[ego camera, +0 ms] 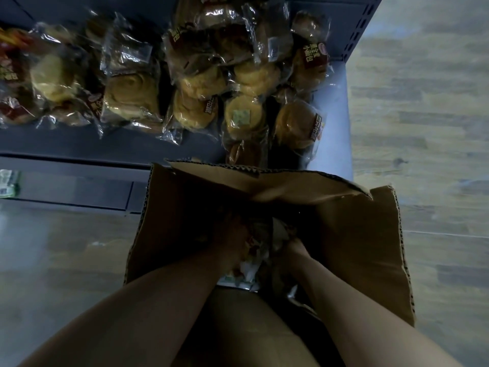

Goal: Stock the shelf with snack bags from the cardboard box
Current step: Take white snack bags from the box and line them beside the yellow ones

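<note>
An open brown cardboard box stands on the floor in front of me, its flaps up. Both my hands reach down inside it. My left hand lies against a crinkled snack bag with white and red print in the dark bottom of the box. My right hand is closed on the same heap of bags from the right. The fingers of both are partly hidden in shadow. Beyond the box, the dark grey shelf holds several clear bags of round pastries.
The shelf's right end panel stands just beyond the box. A lower shelf edge with a green packet shows at left. Wood-pattern floor stretches to the right and a pale floor to the left.
</note>
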`<control>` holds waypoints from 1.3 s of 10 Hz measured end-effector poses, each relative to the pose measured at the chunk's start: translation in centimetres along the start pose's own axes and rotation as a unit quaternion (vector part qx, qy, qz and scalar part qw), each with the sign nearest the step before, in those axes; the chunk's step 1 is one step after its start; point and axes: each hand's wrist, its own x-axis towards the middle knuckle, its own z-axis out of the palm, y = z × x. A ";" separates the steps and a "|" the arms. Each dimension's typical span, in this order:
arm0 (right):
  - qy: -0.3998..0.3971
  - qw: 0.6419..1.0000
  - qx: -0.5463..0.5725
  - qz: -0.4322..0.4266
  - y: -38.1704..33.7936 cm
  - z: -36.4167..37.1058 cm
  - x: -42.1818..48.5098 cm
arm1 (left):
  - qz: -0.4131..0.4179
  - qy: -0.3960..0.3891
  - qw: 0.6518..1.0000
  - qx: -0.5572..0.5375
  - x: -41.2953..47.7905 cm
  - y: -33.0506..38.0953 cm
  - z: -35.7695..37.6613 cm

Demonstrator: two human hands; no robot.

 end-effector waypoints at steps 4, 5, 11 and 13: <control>-0.083 0.991 -0.096 -0.047 -0.9 0.0 0.2 | 0.037 0.173 0.970 -0.164 -0.7 0.1 0.9; -0.062 0.998 -0.025 -0.021 -0.9 0.3 -0.4 | -0.123 0.059 0.938 -0.317 -0.6 0.1 1.5; -0.055 0.966 0.247 0.052 0.1 -0.4 0.0 | -0.072 -0.108 0.874 -0.468 -0.7 0.1 1.6; -0.075 0.971 0.214 0.076 -1.5 -1.7 -1.2 | -0.108 -0.064 0.872 -0.474 -2.2 0.2 -0.8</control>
